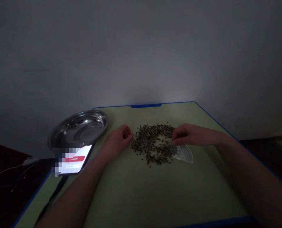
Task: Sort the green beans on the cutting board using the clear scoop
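Observation:
Small dark beans or seeds (pixel 143 142) lie scattered over the middle of the pale green table. At their left edge rests my left hand (pixel 120 138), fingers curled and closed; whatever it may hold is too small or hidden to name. My right hand (pixel 185 134) is at the right edge of the scatter, its fingertips pinched together just above a clear plastic piece (pixel 185 154). Whether the pinch holds anything is unclear. The clear piece lies flat with a curved rim, some seeds beside and under its left part.
A shiny steel bowl (pixel 80 129) sits tilted at the table's left edge. A lit phone (pixel 75 161) lies just in front of it, with a dark strap (pixel 54 194) nearby. The blue-edged table (pixel 141 196) meets a grey wall behind. Cables hang at far left.

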A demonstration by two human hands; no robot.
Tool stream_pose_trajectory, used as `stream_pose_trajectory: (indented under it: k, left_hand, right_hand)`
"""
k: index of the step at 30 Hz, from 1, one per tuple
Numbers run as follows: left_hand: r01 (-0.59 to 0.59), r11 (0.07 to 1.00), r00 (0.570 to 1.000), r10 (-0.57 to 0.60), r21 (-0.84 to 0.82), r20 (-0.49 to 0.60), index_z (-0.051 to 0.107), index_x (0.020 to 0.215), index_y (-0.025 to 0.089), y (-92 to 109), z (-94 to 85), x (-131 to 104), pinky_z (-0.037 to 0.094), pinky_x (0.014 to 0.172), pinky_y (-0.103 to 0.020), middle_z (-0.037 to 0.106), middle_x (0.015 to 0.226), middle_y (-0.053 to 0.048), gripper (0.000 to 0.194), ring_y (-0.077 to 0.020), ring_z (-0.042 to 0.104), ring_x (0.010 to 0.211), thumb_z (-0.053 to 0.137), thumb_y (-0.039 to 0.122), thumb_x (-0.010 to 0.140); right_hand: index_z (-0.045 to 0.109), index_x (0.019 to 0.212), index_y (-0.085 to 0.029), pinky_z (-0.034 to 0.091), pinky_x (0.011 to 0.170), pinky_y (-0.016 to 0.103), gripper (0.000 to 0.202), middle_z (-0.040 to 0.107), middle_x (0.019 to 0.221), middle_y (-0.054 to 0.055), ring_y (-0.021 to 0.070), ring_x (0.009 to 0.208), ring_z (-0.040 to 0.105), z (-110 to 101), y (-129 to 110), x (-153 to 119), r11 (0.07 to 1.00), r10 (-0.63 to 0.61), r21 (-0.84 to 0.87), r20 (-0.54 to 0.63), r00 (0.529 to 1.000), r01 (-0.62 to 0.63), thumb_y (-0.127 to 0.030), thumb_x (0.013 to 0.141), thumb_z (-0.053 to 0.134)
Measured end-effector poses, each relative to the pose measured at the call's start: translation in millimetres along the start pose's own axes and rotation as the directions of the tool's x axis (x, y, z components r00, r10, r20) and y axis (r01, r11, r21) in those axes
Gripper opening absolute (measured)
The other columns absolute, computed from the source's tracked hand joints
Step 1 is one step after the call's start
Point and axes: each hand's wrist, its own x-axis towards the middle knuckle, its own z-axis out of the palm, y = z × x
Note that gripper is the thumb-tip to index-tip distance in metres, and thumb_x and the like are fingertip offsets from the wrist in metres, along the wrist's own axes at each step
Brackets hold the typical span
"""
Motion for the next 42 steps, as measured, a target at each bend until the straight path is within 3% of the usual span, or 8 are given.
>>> stream_pose_trajectory:
  k: [4, 12, 17, 24, 33, 42]
  left_hand:
    - [-0.015, 1.0, 1.0, 0.015, 0.026, 0.01, 0.052, 0.074, 0.02, 1, -1.0, 0, 0.035, 0.056, -0.027, 0.059, 0.067, 0.0, 0.013, -0.0152, 0.052, 0.061, 0.05, 0.032, 0.079]
    - [-0.025, 0.999, 0.999, 0.024, 0.039, 0.033, 0.051, 0.074, 0.02, 2, -0.9, 0, 0.035, 0.057, -0.027, 0.058, 0.068, 0.0, 0.013, -0.0146, 0.05, 0.061, 0.049, 0.032, 0.079]
    - [-0.032, 0.999, 0.999, 0.03, 0.043, 0.029, 0.051, 0.074, 0.019, 0, 0.3, 1, 0.035, 0.057, -0.028, 0.058, 0.068, 0.001, 0.013, -0.0147, 0.051, 0.062, 0.049, 0.032, 0.079]
    - [-0.014, 0.998, 1.0, 0.012, 0.066, 0.027, 0.053, 0.075, 0.019, 2, -0.1, -1, 0.035, 0.057, -0.028, 0.059, 0.069, 0.0, 0.014, -0.0149, 0.052, 0.062, 0.05, 0.032, 0.08]
    - [-0.016, 0.998, 0.999, 0.014, 0.067, 0.031, 0.052, 0.074, 0.019, 3, -1.0, -1, 0.035, 0.057, -0.028, 0.059, 0.068, 0.0, 0.014, -0.0143, 0.051, 0.061, 0.051, 0.031, 0.08]
    - [-0.035, 0.999, 0.999, 0.034, 0.033, 0.017, 0.052, 0.073, 0.019, 1, 0.6, 1, 0.035, 0.056, -0.028, 0.058, 0.067, 0.0, 0.014, -0.0141, 0.05, 0.061, 0.051, 0.032, 0.079]
  right_hand:
    - [0.066, 0.08, -0.015, 0.039, 0.059, 0.026, 0.029, 0.058, 0.07, -0.001, 0.0123, 0.065, 0.05, 0, -4, -4, 1.0, -0.003, -0.007, 0.053, 0.999, 0.003, -0.044, 0.085, 0.062]
    - [0.069, 0.082, -0.014, 0.043, 0.066, 0.028, 0.028, 0.061, 0.072, 0.0, 0.0138, 0.069, 0.054, -14, 12, -11, 0.998, 0.069, -0.019, 0.098, 0.993, -0.067, -0.041, 0.082, 0.064]
    - [0.069, 0.08, -0.015, 0.042, 0.063, 0.027, 0.029, 0.061, 0.071, 0.0, 0.014, 0.068, 0.054, -9, 17, -6, 0.996, 0.078, -0.043, 0.123, 0.989, -0.073, -0.044, 0.08, 0.065]
    - [0.068, 0.078, -0.016, 0.041, 0.06, 0.026, 0.028, 0.062, 0.07, 0.0, 0.0145, 0.066, 0.054, 0, 6, -1, 0.995, 0.069, -0.087, 0.145, 0.987, -0.056, -0.043, 0.081, 0.062]
    - [0.069, 0.081, -0.016, 0.041, 0.06, 0.026, 0.028, 0.064, 0.073, 0.001, 0.0144, 0.068, 0.055, 4, 5, 1, 0.99, 0.085, -0.117, 0.09, 0.992, -0.074, -0.043, 0.082, 0.063]
    - [0.069, 0.079, -0.016, 0.039, 0.059, 0.025, 0.027, 0.062, 0.07, -0.001, 0.0136, 0.066, 0.053, 8, -3, -1, 0.991, 0.071, -0.12, 0.137, 0.988, -0.055, -0.042, 0.081, 0.064]
